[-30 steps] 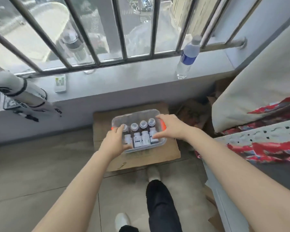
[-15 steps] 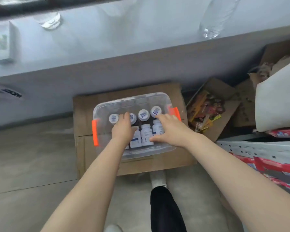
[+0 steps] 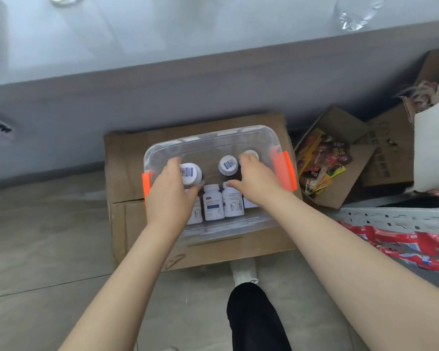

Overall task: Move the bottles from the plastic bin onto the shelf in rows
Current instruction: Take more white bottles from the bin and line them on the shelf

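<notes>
One bottle [image 3: 191,173] apparently between left fingers [image 3: 173,165]

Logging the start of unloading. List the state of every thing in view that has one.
plastic bin: lidless, sitting on a cardboard box, bottles inside.
left hand: grips a white-capped bottle.
right hand: over the right-side bottles, fingertips at the far-right bottle; grip unclear.
remaining bottles: upright, capped, in the bin.
</notes>
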